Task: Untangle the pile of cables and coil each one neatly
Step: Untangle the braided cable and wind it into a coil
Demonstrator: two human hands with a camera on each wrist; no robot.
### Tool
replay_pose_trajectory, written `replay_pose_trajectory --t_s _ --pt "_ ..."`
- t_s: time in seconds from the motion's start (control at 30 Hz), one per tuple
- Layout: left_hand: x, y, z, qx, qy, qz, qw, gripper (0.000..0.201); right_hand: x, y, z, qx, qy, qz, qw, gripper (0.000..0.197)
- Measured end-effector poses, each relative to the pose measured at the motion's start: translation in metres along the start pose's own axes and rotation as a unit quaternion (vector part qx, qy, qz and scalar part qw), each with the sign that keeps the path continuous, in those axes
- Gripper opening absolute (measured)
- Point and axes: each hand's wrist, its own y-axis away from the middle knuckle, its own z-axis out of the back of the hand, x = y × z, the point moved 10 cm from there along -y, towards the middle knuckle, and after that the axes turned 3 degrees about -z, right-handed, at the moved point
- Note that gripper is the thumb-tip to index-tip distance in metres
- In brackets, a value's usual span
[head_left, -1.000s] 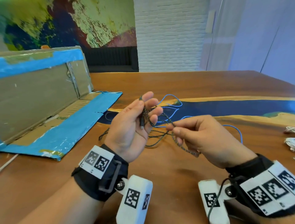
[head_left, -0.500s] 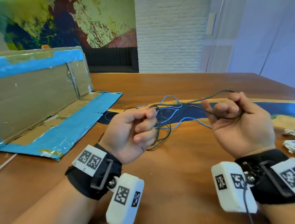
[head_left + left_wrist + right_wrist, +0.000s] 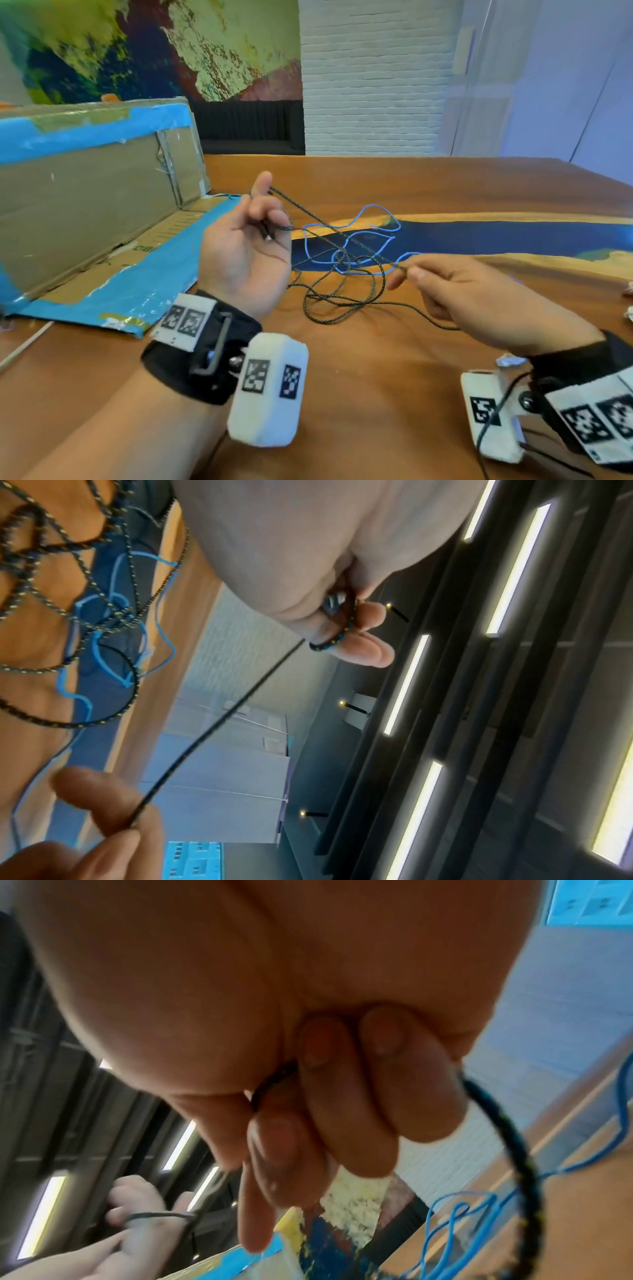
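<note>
A black braided cable (image 3: 337,299) lies in loose loops on the wooden table (image 3: 359,394), tangled with a thin blue cable (image 3: 359,236). My left hand (image 3: 270,219) is raised palm toward me. It pinches the black cable's plug end, and a turn of the cable runs round its fingers (image 3: 366,645). A taut strand (image 3: 222,723) runs from there to my right hand (image 3: 406,272), which pinches it between thumb and fingertips just above the tangle. In the right wrist view the black cable (image 3: 514,1137) curves out from under the curled fingers (image 3: 342,1096).
A flattened cardboard box with blue tape (image 3: 85,205) stands at the left of the table. Bits of white cable (image 3: 628,291) show at the right edge. A dark blue resin strip (image 3: 513,236) runs across the tabletop behind the cables.
My right hand has come down from its raised pull at the right and now pinches the black cable near the tangle. My left hand has lifted and turned, with the cable looped round its fingers.
</note>
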Motion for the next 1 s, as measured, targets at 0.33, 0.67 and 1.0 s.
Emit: replay_pose_trajectory --t_s 0.33,0.67,1.0 --pt "0.065 0.018 0.009 0.093 -0.482 0.06 0.869 0.022 0.043 0.018 -0.039 0.101 -0.076 0.084 0.988 0.023" --pt "0.101 0.058 -0.011 0.237 -0.376 0.265 0.856 0.038 0.001 0.005 0.034 -0.155 -0.14 0.042 0.977 0.02" --pt "0.044 0.011 0.004 0.01 -0.089 0.076 0.993 0.03 0.001 -0.002 -0.011 -0.021 -0.271 0.014 0.962 0.017"
